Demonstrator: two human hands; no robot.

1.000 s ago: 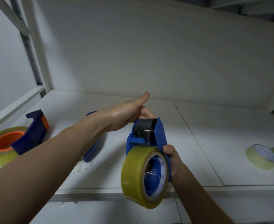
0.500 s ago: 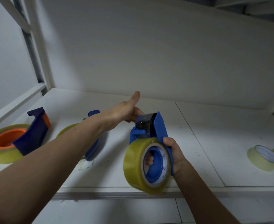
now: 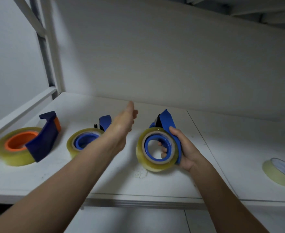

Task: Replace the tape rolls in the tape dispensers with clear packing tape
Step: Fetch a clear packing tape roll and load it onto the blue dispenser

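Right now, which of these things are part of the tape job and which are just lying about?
Part of the job:
- blue dispenser with roll, in right hand
- middle blue dispenser
- navy and orange dispenser
- left hand, open, empty

Lying about:
- two loose tape rolls at the right
- white shelf

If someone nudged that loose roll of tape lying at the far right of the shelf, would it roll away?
Probably not: the loose roll lies flat on its side on the shelf, so it would likely slide. It looks thin, so probably light. Stood on edge, it could roll.
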